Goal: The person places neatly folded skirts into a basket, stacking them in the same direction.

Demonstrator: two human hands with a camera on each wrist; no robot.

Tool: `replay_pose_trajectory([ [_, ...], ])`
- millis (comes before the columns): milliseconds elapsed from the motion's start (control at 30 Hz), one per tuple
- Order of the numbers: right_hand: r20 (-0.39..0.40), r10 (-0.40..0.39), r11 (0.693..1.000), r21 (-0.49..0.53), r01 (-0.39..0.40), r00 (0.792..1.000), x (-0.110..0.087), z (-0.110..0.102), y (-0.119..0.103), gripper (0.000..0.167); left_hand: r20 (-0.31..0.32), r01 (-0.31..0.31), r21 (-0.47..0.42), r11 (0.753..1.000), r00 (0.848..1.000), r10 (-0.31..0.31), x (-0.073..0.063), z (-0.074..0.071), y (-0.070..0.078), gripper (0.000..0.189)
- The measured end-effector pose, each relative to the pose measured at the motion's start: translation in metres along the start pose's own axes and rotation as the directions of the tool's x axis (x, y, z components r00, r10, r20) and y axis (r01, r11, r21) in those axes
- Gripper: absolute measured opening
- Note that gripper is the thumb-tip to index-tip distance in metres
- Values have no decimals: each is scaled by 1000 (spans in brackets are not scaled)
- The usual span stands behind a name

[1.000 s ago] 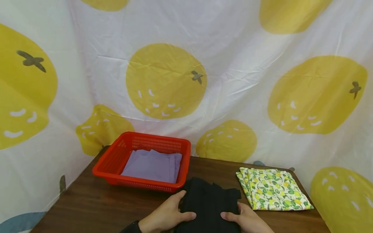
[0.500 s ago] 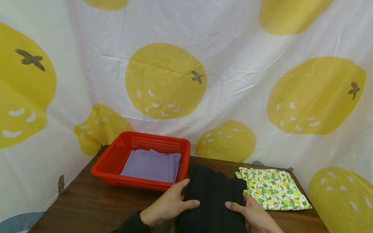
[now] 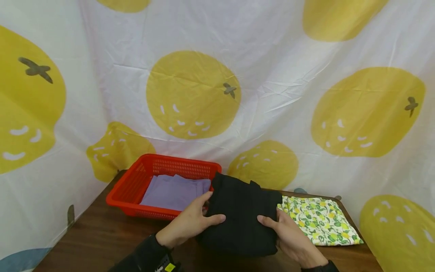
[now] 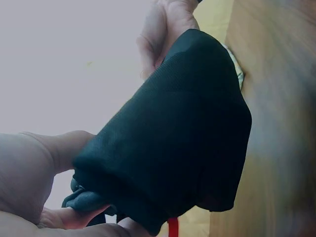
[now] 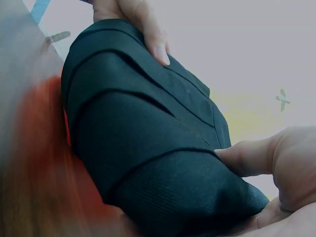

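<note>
Both hands hold a folded black pleated skirt (image 3: 242, 221) up in front of the body. My left hand (image 3: 188, 223) grips its left edge, thumb on the near face and fingers behind. On the opposite edge my right hand (image 3: 292, 236) pinches it the same way. The right wrist view shows layered pleats on the skirt (image 5: 138, 118) and the right thumb pressed on them. In the left wrist view the cloth (image 4: 173, 128) bulges, with the left fingers partly hidden under its folds. The skirt's upper left corner overlaps the red basket's edge in the head view.
A red plastic basket (image 3: 117, 201) stands at the back left of the brown table (image 3: 98, 241), with folded lavender cloth (image 3: 170, 192) inside. Folded lemon-print cloth (image 3: 321, 221) lies to the right. A white curtain (image 3: 272, 68) with yellow fruit prints hangs close behind the table.
Both hands have raised the black skirt away from the table's front. Its lower edge now shows, and over the last half second it has shifted slightly left, toward the basket.
</note>
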State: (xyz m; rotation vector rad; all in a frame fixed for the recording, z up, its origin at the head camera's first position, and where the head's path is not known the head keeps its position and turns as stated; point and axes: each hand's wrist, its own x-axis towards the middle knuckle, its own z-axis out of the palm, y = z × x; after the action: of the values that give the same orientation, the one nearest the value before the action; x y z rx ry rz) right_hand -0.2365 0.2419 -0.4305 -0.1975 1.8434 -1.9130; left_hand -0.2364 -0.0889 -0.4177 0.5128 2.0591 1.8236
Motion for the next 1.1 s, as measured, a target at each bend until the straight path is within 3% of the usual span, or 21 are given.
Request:
replay_pose_trajectory([
  [300,9,-5,997,76,4,1000,24,13,-20,102,-61,26,-33,999,998,-28,4,-32,4,87],
  [433,50,-32,995,100,27,998,34,19,-28,107,-91,36,-11,999,995,-37,3,-47,6,84],
  [700,71,-129,991,55,125,989,56,32,-38,92,-156,55,-5,998,986,-56,0,-71,12,85],
  [1000,82,-151,988,22,150,985,86,46,-46,84,-192,47,-7,999,980,-48,1,-98,14,83],
  [1100,89,-154,988,41,151,984,98,51,-49,87,-217,57,36,998,975,-48,2,-108,15,84],
])
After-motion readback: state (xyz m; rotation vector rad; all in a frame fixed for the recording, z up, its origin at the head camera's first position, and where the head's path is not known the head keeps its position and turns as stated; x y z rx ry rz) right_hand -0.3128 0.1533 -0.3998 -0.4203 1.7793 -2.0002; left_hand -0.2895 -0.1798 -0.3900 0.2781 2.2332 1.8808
